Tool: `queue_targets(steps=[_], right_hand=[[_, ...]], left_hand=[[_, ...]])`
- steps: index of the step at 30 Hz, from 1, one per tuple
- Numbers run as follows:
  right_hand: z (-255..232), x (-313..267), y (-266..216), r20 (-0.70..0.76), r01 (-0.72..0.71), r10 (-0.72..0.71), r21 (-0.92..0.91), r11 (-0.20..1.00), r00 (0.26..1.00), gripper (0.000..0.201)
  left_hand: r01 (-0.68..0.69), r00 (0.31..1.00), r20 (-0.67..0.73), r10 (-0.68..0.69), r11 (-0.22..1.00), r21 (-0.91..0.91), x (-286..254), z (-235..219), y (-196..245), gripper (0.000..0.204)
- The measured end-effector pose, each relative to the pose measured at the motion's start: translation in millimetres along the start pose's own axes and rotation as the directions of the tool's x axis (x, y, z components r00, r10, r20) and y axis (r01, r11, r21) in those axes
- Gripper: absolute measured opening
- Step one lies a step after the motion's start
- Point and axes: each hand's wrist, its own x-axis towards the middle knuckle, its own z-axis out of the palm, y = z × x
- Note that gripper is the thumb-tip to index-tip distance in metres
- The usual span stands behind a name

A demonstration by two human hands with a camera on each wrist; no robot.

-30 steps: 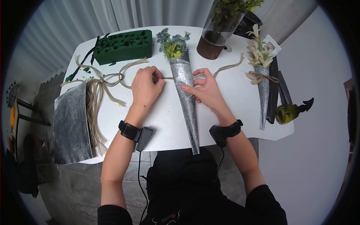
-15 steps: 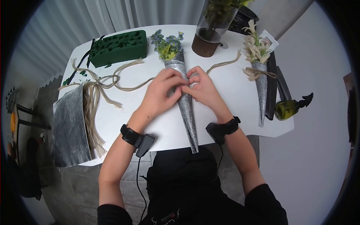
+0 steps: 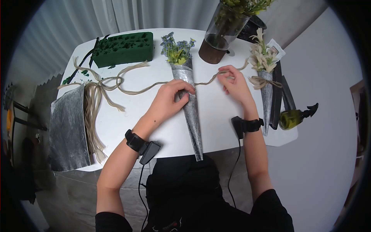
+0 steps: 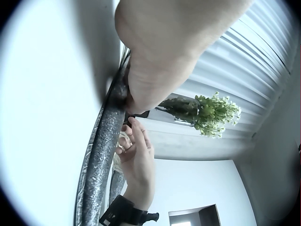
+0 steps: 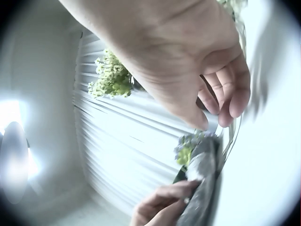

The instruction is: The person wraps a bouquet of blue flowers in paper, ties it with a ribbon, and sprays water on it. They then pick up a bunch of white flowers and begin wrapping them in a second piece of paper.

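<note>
A small bouquet of blue flowers (image 3: 177, 45) with yellow-green leaves stands out of a silver-grey paper cone (image 3: 192, 120), lying on the white table with its tip over the front edge. My left hand (image 3: 168, 96) holds the cone at mid-length, fingers bent over it and thumb at its near side. A strand of beige raffia (image 3: 210, 80) passes under the cone and out to both sides. Beside its right-hand length is my right hand (image 3: 237, 87), fingers loosely bent. In the right wrist view a gap shows between its thumb and fingertips (image 5: 225, 117).
Green floral foam (image 3: 123, 50) sits back left, grey wrapping sheets (image 3: 67, 129) and a raffia bundle (image 3: 92, 120) front left. A vase (image 3: 212, 52) with greenery stands at the back. To the right lie a second wrapped bouquet (image 3: 266, 96) and a green spray bottle (image 3: 290, 119).
My left hand has moved right onto the cone from the raffia on its left. My right hand has left the cone and moved right beside the raffia.
</note>
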Motion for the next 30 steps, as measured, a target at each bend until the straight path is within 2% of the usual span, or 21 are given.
queue_targets(steps=[1, 3, 5, 8, 9, 10, 11, 12, 14, 15, 17, 18, 20, 21, 23, 24, 26, 27, 28, 29, 30], right_hand=[[-7, 4, 2, -0.06, 0.028, -0.033, -0.073, 0.997, 0.998, 0.034], [-13, 12, 8, -0.064, 0.012, -0.021, -0.137, 0.991, 0.998, 0.035], [-12, 16, 14, -0.09, 0.124, -0.19, -0.482, 0.867, 0.978, 0.036], [-6, 19, 18, -0.099, 0.091, -0.174, -0.555, 0.827, 0.98, 0.038], [-6, 20, 17, -0.091, 0.095, -0.175, -0.556, 0.826, 0.98, 0.038], [-6, 20, 14, -0.116, 0.029, -0.106, -0.53, 0.848, 0.988, 0.037], [-7, 19, 13, -0.141, -0.04, -0.036, -0.502, 0.864, 0.989, 0.036], [-8, 19, 14, -0.14, -0.039, -0.037, -0.505, 0.862, 0.989, 0.036], [-6, 15, 15, -0.171, 0.079, -0.112, -0.189, 0.979, 0.979, 0.029], [-5, 13, 15, -0.164, 0.083, -0.115, -0.194, 0.978, 0.98, 0.029], [5, 4, 2, -0.199, 0.201, -0.171, 0.139, 0.97, 0.965, 0.026], [10, -1, -5, -0.192, 0.202, -0.174, 0.135, 0.97, 0.966, 0.026], [26, -12, -26, -0.151, 0.339, -0.318, 0.147, 0.929, 0.936, 0.029], [35, -16, -38, -0.148, 0.339, -0.318, 0.147, 0.929, 0.936, 0.029], [55, -21, -61, -0.082, 0.42, -0.416, 0.05, 0.906, 0.906, 0.03], [64, -23, -73, -0.083, 0.421, -0.416, 0.05, 0.906, 0.906, 0.03], [81, -23, -90, 0.062, 0.549, -0.547, -0.164, 0.82, 0.835, 0.033], [90, -21, -91, 0.061, 0.552, -0.55, -0.165, 0.817, 0.833, 0.033], [100, -17, -91, 0.128, 0.575, -0.562, -0.124, 0.808, 0.817, 0.032], [108, -14, -92, 0.195, 0.595, -0.573, -0.08, 0.8, 0.796, 0.033], [115, -11, -94, 0.197, 0.597, -0.574, -0.078, 0.799, 0.795, 0.033]], left_hand=[[0.015, 1.0, 0.003, -0.015, 0.999, -0.029, 1, 0, 0, 0.014], [0.031, 0.999, 0.007, -0.031, 0.999, -0.036, 0, -1, 0, 0.013], [0.052, 0.999, 0.012, -0.052, 0.998, -0.045, 0, -1, 2, 0.013], [0.081, 0.997, 0.022, -0.08, 0.995, -0.061, 1, -1, 0, 0.012], [0.056, 0.998, 0.016, -0.055, 0.996, -0.068, 1, 0, -3, 0.012], [0.029, 1.0, 0.011, -0.029, 0.997, -0.076, 0, 0, -3, 0.012], [0.031, 1.0, 0.008, -0.03, 0.997, -0.077, 0, 0, -3, 0.012], [0.055, 0.998, 0.017, -0.054, 0.996, -0.07, 0, 0, -3, 0.012], [0.08, 0.997, 0.02, -0.079, 0.995, -0.064, 0, 1, -4, 0.012], [0.047, 0.999, 0.016, -0.046, 0.997, -0.055, 0, 1, -5, 0.012], [0.016, 1.0, 0.002, -0.016, 0.999, -0.047, 0, 2, -6, 0.012], [0.001, 1.0, -0.001, -0.001, 0.999, -0.037, 0, 2, -5, 0.012], [-0.012, 1.0, -0.007, 0.012, 1.0, -0.026, -1, 2, -5, 0.012], [-0.017, 1.0, -0.013, 0.016, 0.999, -0.028, -1, 3, -5, 0.012], [-0.022, 1.0, -0.016, 0.022, 0.999, -0.029, -2, 1, -3, 0.012], [-0.011, 1.0, -0.009, 0.011, 1.0, -0.008, -3, -1, -1, 0.013], [-0.005, 1.0, -0.003, 0.005, 1.0, 0.014, -5, 1, 1, 0.013], [0.06, 0.998, -0.025, -0.06, 0.998, -0.003, -6, 3, 1, 0.014], [0.126, 0.991, -0.046, -0.127, 0.992, -0.021, -7, 5, -2, 0.016], [0.125, 0.991, -0.048, -0.126, 0.992, -0.019, -9, 6, -8, 0.016], [0.099, 0.994, -0.043, -0.1, 0.994, -0.044, -11, 7, -13, 0.022]])
